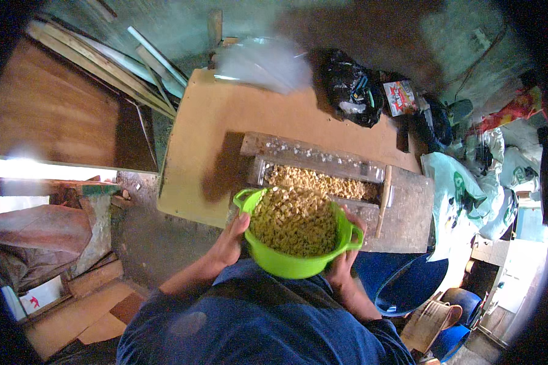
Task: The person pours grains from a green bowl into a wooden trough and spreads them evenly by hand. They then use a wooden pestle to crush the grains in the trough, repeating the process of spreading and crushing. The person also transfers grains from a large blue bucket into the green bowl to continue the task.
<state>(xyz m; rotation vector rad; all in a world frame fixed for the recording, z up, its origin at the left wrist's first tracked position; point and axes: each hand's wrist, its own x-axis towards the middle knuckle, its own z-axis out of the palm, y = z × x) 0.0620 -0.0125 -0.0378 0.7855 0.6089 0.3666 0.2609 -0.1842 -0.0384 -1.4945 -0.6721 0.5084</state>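
A bright green plastic colander-like bowl (285, 267) with two loop handles is held against my chest, tilted away from me. Pale, chip-like pieces (297, 219) fill it; their exact kind cannot be told. My left hand (230, 239) grips the bowl's left side, thumb near the rim. On the opposite side my right hand (347, 255) holds it around the right handle, partly hidden by the bowl. Just beyond the rim, a long trough (260, 173) set in a wooden board holds more of the same pieces. A wooden stick (383, 200) lies across the trough's right end.
The board rests on a tan tabletop (196, 150). Black plastic bags (354, 91) and a clear plastic bag (262, 64) lie along its far side. White plastic bags (456, 196) hang at right, above a blue barrel (411, 283). Wooden planks (105, 68) lean at far left.
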